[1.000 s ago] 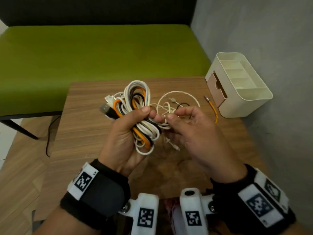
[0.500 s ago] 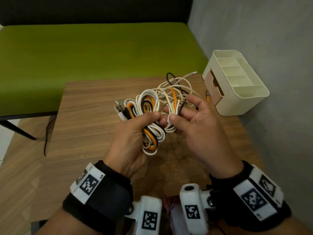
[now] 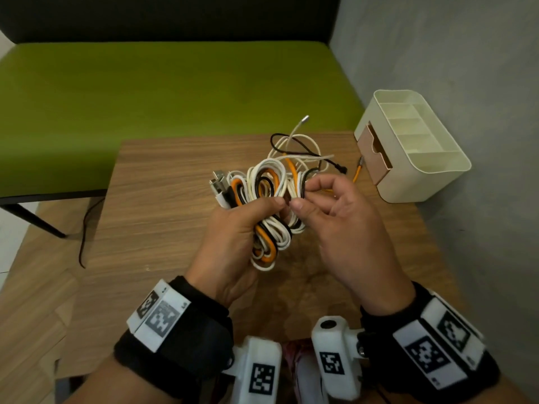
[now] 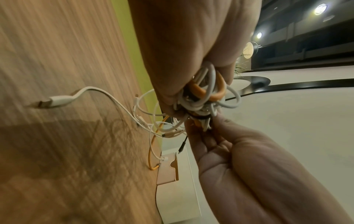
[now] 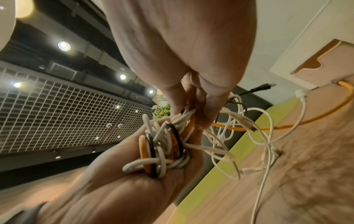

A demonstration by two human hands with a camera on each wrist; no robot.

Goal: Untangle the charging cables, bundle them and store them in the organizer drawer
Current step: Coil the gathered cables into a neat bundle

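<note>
Clenched, his left hand (image 3: 233, 228) steadied the tangled white, orange and black charging cables (image 3: 268, 199) so his right hand (image 3: 329, 208), pinching, could work strands free.

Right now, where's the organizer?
In the head view the organizer sits at the table's far right corner against the grey wall, drawer side facing the cable bundle, just beyond the right hand.
</note>
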